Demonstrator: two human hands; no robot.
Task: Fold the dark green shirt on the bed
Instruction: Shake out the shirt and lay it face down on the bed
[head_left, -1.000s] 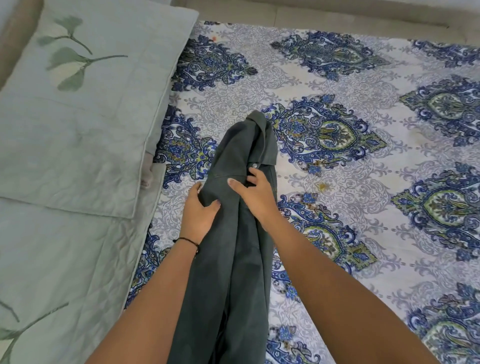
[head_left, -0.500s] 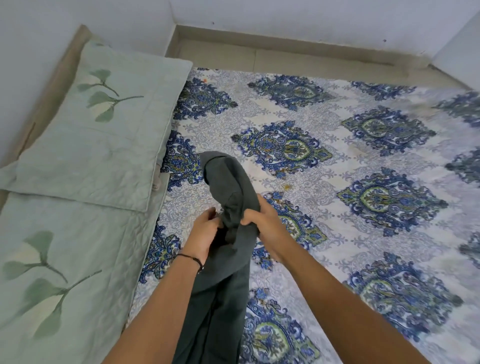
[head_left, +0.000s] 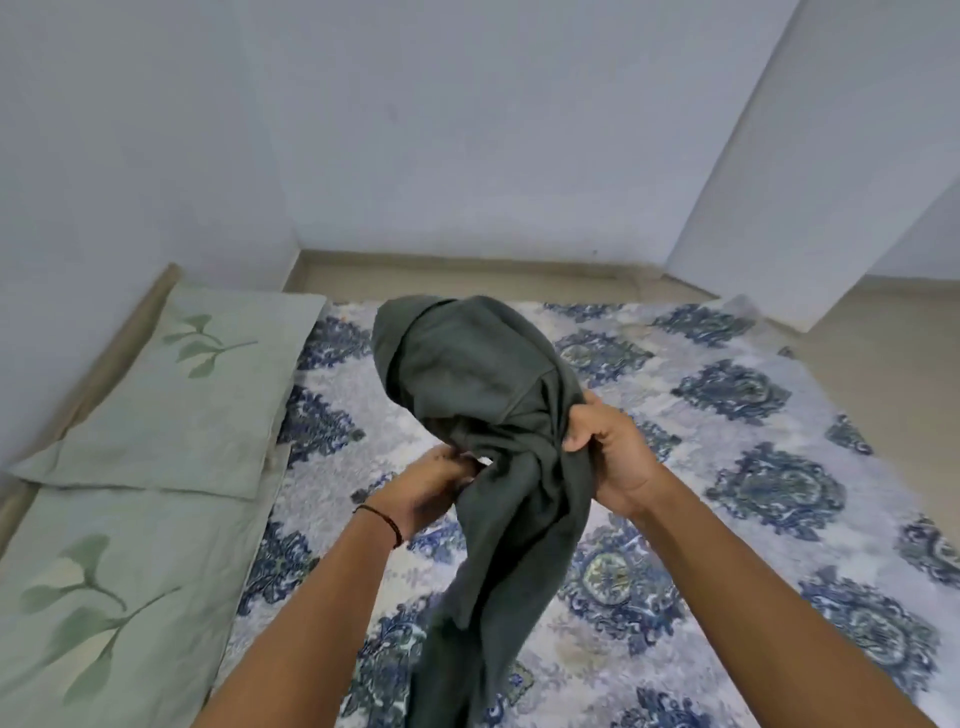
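The dark green shirt is bunched and lifted off the bed, its upper part bulging above my hands and the rest hanging down toward the bottom of the view. My left hand grips the cloth from the left, fingers curled into the folds. On the right side my right hand clutches a gathered edge, thumb and fingers wrapped round the fabric. The bed has a white sheet with blue ornamental medallions.
A pale green pillow with a leaf print lies at the left of the bed, with a matching green quilt below it. Light blue walls stand behind, and tiled floor shows at the right.
Both hands have raised the shirt from the sheet, gathered it into a bunch and moved it right. My head has tilted up, so the walls have come into view.
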